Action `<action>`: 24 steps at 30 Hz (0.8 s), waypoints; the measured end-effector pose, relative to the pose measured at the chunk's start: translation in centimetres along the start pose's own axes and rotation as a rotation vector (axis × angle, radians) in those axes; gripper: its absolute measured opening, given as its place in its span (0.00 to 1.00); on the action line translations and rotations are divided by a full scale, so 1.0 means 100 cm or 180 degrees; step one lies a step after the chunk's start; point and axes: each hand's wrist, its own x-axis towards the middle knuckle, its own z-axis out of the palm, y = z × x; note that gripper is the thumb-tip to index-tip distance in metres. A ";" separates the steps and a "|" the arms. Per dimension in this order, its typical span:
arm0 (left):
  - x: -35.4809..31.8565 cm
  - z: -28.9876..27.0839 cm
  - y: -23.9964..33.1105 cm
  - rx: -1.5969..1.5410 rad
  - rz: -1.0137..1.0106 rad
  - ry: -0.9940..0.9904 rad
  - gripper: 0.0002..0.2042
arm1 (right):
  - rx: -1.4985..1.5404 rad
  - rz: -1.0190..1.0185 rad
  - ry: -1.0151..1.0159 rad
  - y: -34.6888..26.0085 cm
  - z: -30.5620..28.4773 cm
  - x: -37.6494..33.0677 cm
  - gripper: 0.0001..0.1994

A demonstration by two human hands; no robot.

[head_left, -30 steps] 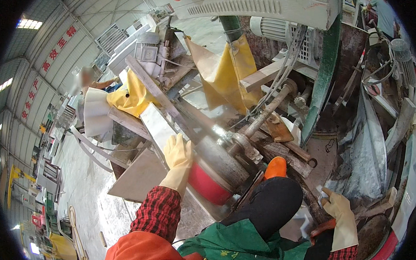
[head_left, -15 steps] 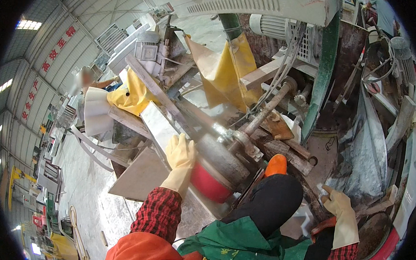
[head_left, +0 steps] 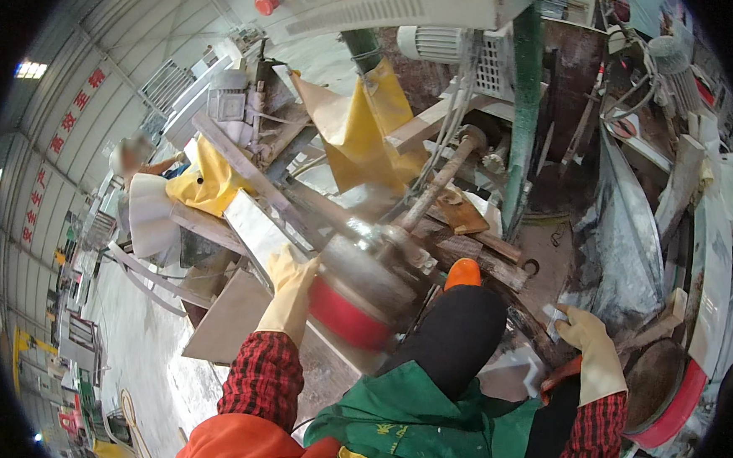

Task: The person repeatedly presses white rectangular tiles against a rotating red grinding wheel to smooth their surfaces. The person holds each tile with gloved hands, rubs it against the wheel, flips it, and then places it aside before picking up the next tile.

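Note:
Cream rubber gloves cover both my hands. My left hand point(head_left: 289, 290) lies on the long white-topped board point(head_left: 258, 225), its fingers stretched forward and its thumb apart. Right beside it is a drum-shaped wheel with a red band point(head_left: 346, 316), its metal upper part blurred. A shaft point(head_left: 443, 179) runs from the wheel toward the far right. Off to the right, my right hand point(head_left: 590, 348) is held above my right thigh with fingers curled. A small pale sliver shows at its fingertips, too small to name. My bent knee point(head_left: 452, 335) is between the hands.
A yellow sheet point(head_left: 351, 136) hangs past the wheel, near a green post point(head_left: 522, 113) and a motor point(head_left: 432, 44). Scrap wood point(head_left: 494, 266) lies beyond my orange shoe point(head_left: 464, 273). A second red-rimmed wheel point(head_left: 674, 407) stands at the lower right. Another person point(head_left: 132, 157) is at the far left.
The view has shifted, so the machine appears further left and slightly lower. My left hand stays on the board beside the wheel; my right hand remains curled over my thigh.

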 end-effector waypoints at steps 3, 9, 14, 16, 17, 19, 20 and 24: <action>-0.018 0.007 -0.005 -0.0364 0.0057 0.0039 0.44 | -0.0201 -0.0050 0.0129 0.016 0.003 -0.006 0.27; -0.073 -0.105 0.041 -0.1976 -0.0586 -0.0586 0.42 | 0.0050 -0.0195 0.0285 0.004 -0.006 -0.034 0.27; -0.056 -0.120 0.060 -0.2816 -0.0005 -0.1993 0.38 | 0.0851 -0.0965 0.0891 -0.002 -0.007 -0.033 0.27; -0.069 -0.121 0.111 -0.2626 0.0496 -0.2483 0.39 | 0.2134 -0.1389 0.0516 -0.027 -0.025 -0.045 0.26; -0.079 -0.111 0.143 -0.2550 0.0773 -0.2756 0.39 | 0.2779 -0.1504 0.0390 -0.035 -0.035 -0.056 0.26; -0.116 -0.095 0.209 -0.2195 0.1156 -0.3178 0.45 | 0.3155 -0.1882 0.0723 -0.037 -0.031 -0.043 0.25; -0.126 -0.079 0.239 -0.1911 0.1592 -0.3329 0.45 | 0.4117 -0.1709 0.0552 -0.046 -0.036 -0.049 0.27; -0.185 0.002 0.332 -0.1693 0.3327 -0.3689 0.49 | 0.5930 -0.1586 0.0879 -0.091 -0.067 -0.060 0.32</action>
